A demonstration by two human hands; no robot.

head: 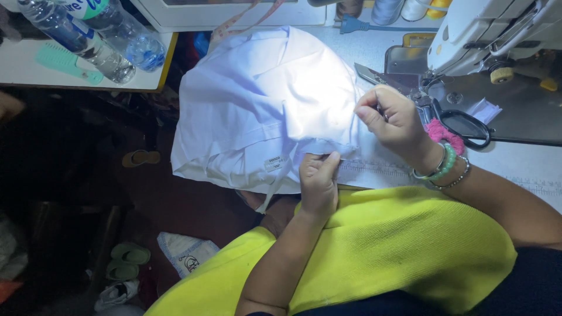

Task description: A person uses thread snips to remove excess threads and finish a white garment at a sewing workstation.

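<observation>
Both hands [319, 178] [391, 120] apparently pinching white garment [257, 105] hem

The person wears a bright yellow-green knit top [380, 251] and green, silver and pink bracelets [446, 164].

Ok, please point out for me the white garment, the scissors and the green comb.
white garment [257, 99], head view, on the lit middle of the cloth.
scissors [468, 126], head view, on the black handle loop.
green comb [64, 63], head view, on its back, upper left.
</observation>
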